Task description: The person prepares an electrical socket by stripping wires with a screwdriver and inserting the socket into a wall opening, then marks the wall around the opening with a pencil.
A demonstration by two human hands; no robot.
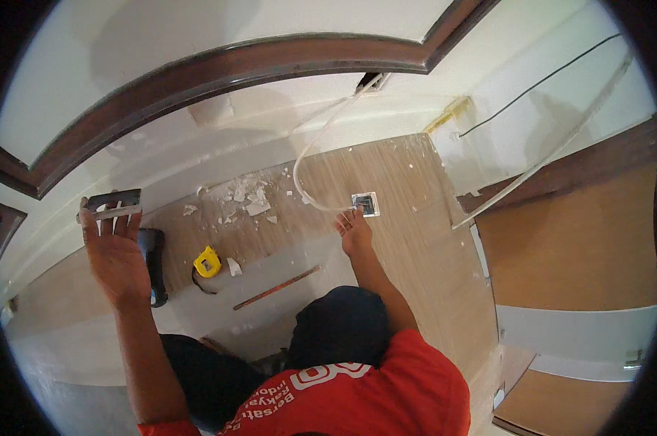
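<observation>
Both arms reach out over the wood-look floor (415,251), and the close work is on the right: the right hand (355,234) has its fingertips up against the near left edge of a square, white-edged electrical fitting (367,206), just where the white cable (297,173) meets it. Whether those fingers pinch the cable end or merely rest there is too small to tell. The cable loops down from the opening in the wall (372,82) — a slack curve, and slack is useful here. The left hand (119,258), well apart, is raised with its fingers clamped on a dark rectangular frame (130,198). The step in hand looks like handling the cable at the fitting, and doing it well would mean bracing the fitting against the floor, gripping the cable close to its end and guiding it in line, without a sharp bend or a tug on the wall end. Setting the frame down would free a second hand for that bracing. Watch the plaster rubble (257,201) beside the loop, too: grit should be kept out of the fitting — and the yellow tape measure (207,262) lies safely off to the left.
</observation>
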